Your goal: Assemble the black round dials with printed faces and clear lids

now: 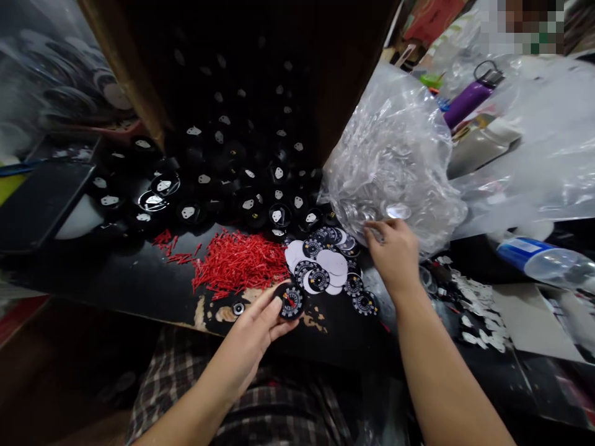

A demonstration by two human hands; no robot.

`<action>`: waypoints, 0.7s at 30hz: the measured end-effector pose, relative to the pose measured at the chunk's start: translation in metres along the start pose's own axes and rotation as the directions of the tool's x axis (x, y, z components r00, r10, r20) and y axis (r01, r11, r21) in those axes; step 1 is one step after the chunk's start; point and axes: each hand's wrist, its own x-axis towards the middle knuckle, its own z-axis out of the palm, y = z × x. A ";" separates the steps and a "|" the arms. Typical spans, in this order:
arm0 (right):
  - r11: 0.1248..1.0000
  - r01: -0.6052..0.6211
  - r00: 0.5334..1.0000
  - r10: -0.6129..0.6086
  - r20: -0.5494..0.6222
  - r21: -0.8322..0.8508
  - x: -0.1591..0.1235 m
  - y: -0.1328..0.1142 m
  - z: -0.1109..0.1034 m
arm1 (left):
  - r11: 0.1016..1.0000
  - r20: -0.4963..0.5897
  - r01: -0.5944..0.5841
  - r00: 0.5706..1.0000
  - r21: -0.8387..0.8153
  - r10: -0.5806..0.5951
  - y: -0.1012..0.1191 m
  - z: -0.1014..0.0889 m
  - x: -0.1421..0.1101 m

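Note:
My left hand [253,331] grips a round black gauge [291,301] by its edge; a red pointer lies across its dial face. Against the lower edge of a clear plastic bag [395,142] is my right hand [395,254], its fingers bent and close together; whatever they pinch cannot be made out. The bag holds clear round covers. Between the hands lies a pile of dial discs [332,263], some face up in black, others showing plain white backs. Left of these is a heap of small red pointers [239,260].
Many black round housings [279,215] with white plates fill the back, under a dark box [242,49]. White metal pieces [486,310] lie at right, near a clear bottle [543,260]. A purple flask [471,96] stands farther back. A black tray [46,204] sits left.

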 end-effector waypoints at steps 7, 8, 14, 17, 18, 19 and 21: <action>0.852 0.422 0.891 -0.453 0.030 0.309 -0.079 -0.084 -0.016 | 0.963 -0.011 0.159 0.986 -0.218 -0.166 0.010 0.007 0.011; 0.828 0.446 0.870 -0.491 0.053 0.341 -0.088 -0.092 -0.017 | 0.965 -0.008 0.142 0.989 -0.220 -0.148 0.011 0.007 0.011; 0.819 0.304 0.915 -0.393 0.090 0.486 -0.094 -0.109 -0.021 | 0.995 0.030 -0.099 0.995 0.033 0.098 0.005 0.001 0.006; 0.824 0.049 0.946 -0.219 0.238 0.565 -0.084 -0.115 -0.019 | 0.949 0.127 -0.217 0.973 0.228 0.193 0.001 0.001 0.001; 0.832 0.007 0.941 -0.193 0.277 0.555 -0.082 -0.117 -0.017 | 0.926 0.166 -0.252 0.963 0.282 0.212 0.001 0.001 0.000; 0.845 0.001 0.937 -0.187 0.294 0.535 -0.081 -0.120 -0.015 | 0.903 0.202 -0.280 0.954 0.325 0.223 0.000 0.001 -0.002; 0.868 0.042 0.946 -0.195 0.261 0.494 -0.081 -0.124 -0.012 | 0.871 0.257 -0.320 0.937 0.372 0.235 0.000 0.001 -0.004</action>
